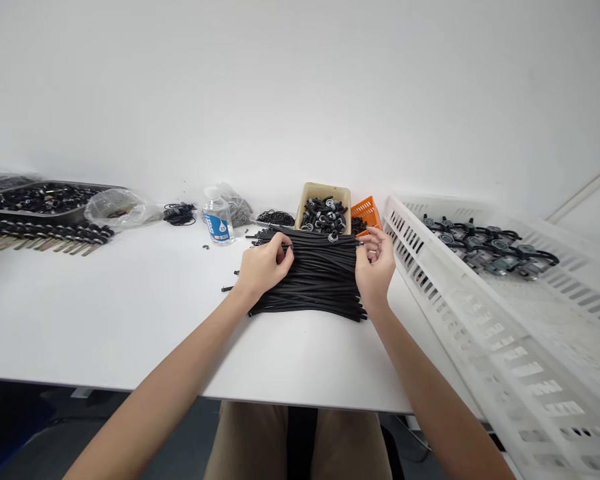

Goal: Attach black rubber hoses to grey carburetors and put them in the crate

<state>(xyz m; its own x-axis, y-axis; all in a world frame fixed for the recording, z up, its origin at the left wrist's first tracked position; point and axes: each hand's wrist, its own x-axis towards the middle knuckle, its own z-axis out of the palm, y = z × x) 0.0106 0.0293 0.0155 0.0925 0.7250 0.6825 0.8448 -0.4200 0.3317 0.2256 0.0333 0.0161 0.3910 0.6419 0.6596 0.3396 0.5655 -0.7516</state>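
Note:
A thick bundle of black rubber tubes [320, 283] lies crosswise on the white table in front of me. My left hand [266, 265] is over the bundle's left part, its thumb and forefinger pinched on a black tube. At the right end, my right hand [376, 267] has thumb and fingertips closed around a tube end; its other fingers are loosely curled. Whether both hands grip the same tube is hard to make out. A small grey round fitting [333, 237] sits at the bundle's far edge, between the hands.
Behind the bundle stand a beige bin [305, 189] of black-and-grey fittings and an orange basket [371, 208]. A white crate [430, 267] with assembled parts flanks the right side. Leftward are a clear bottle [217, 217], a plastic bag [117, 205] and a metal tray [60, 215] of black parts.

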